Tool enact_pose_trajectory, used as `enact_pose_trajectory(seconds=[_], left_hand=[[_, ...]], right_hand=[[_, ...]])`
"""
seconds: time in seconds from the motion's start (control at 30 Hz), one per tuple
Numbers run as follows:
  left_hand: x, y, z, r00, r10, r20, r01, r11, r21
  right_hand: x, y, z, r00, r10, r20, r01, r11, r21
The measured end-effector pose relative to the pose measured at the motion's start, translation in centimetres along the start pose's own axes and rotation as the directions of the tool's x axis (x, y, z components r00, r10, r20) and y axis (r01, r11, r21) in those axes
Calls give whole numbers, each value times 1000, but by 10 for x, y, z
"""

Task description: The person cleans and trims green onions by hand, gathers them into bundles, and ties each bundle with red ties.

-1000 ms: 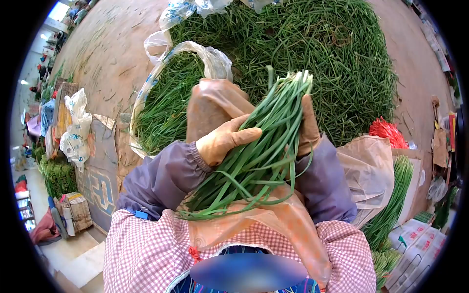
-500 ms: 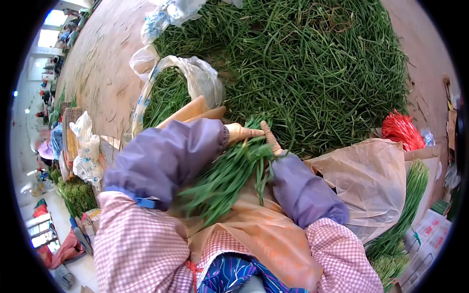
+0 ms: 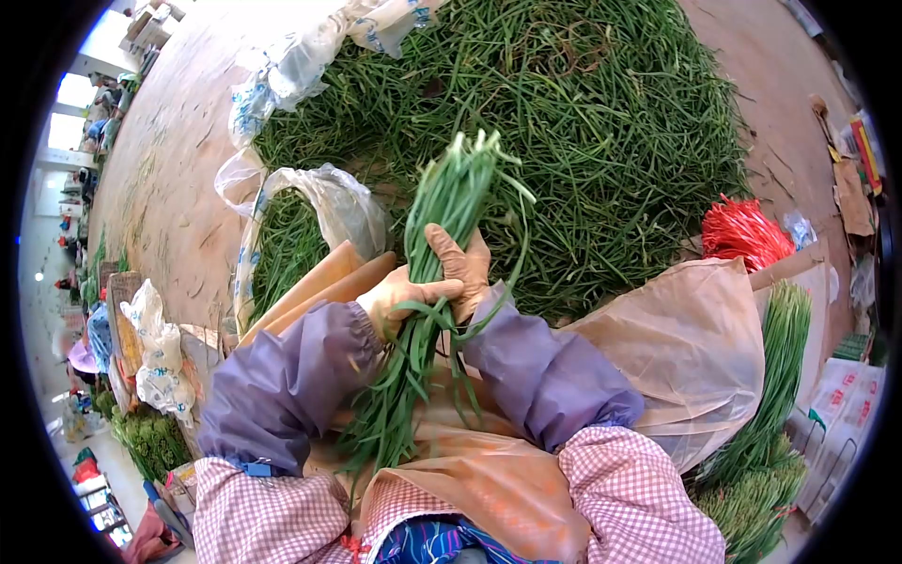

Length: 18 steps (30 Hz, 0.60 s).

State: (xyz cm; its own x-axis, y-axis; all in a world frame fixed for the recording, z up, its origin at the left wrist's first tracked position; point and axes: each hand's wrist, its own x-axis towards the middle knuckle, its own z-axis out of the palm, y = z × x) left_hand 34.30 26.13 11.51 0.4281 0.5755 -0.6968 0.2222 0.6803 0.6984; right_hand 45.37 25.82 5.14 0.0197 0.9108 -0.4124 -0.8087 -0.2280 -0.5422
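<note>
A bunch of green chives (image 3: pixel 449 193) is held upright in front of my lap, pale cut ends at the top and long leaves hanging down. My left hand (image 3: pixel 402 296), in a tan glove, is closed around its lower middle, thumb laid across the front. Just above and to the right, my right hand (image 3: pixel 462 268), gloved too, wraps the same stalks with its fingers. One long leaf loops out to the right of the bunch. Behind it spreads a large heap of loose chives (image 3: pixel 583 141). A tan plastic apron (image 3: pixel 507 479) covers my lap below the hanging leaves.
Left of the heap sits an open plastic bag (image 3: pixel 352 202) with greens. Red plastic ties (image 3: pixel 742 232) lie at the right, beside a translucent sheet (image 3: pixel 686 348). Tidy bundles of chives (image 3: pixel 785 348) stand at far right near a white box (image 3: pixel 841 404).
Both hands have raised the chives, and the bunch has swung from slanting low to upright with its cut ends showing. My right hand now wraps it. The view has shifted slightly.
</note>
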Motion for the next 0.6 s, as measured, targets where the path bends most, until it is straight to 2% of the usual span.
enact_pose_trajectory(seconds=[0.03,0.1,0.13,0.17,0.23,0.27,0.3,0.33,0.37,0.4,0.43,0.47,0.5,0.57,0.6], left_hand=[[4,2,2,993,-112,-33,111,993,-45],[15,6,5,937,-336,-92,322,936,-143],[28,-7,6,962,-256,-93,226,941,-251],[53,-23,-2,955,-271,-122,246,951,-188],[67,3,16,888,-279,-365,263,960,-94],[85,-12,-4,946,-11,-324,80,976,201],[101,-13,-7,906,-59,-419,66,998,3],[117,-18,-21,858,-10,-514,33,999,37],[131,-30,-38,800,33,-599,14,997,73],[147,-44,-57,759,38,-650,-36,999,17],[161,-55,-77,712,44,-701,-91,995,-30],[172,-58,-88,665,-35,-746,-74,991,-112],[183,-64,-98,617,-114,-779,-64,979,-194],[214,-116,-136,594,-11,-804,-58,997,-56],[229,-142,-154,580,41,-813,-52,999,13]], right_hand=[[4,-8,2,999,29,41,-28,999,-40],[26,-18,-6,963,229,139,-218,972,-91],[36,-24,-11,941,304,147,-274,942,-196],[49,-32,-19,914,376,150,-320,898,-302],[73,-44,-43,869,431,241,-360,887,-288],[95,-52,-72,900,387,200,-265,851,-454],[105,-73,-89,976,216,-30,-181,724,-665],[104,-100,-97,989,-98,-111,4,764,-645],[119,-111,-138,903,-410,-131,227,713,-663],[123,-129,-174,804,-565,-185,280,634,-721],[118,-144,-199,750,-574,-328,139,621,-771],[120,-143,-239,732,-587,-346,152,635,-757],[110,-137,-254,751,-554,-360,75,614,-786],[92,-99,-267,757,-629,-180,92,375,-923],[82,-82,-270,787,-601,-140,38,274,-961]])
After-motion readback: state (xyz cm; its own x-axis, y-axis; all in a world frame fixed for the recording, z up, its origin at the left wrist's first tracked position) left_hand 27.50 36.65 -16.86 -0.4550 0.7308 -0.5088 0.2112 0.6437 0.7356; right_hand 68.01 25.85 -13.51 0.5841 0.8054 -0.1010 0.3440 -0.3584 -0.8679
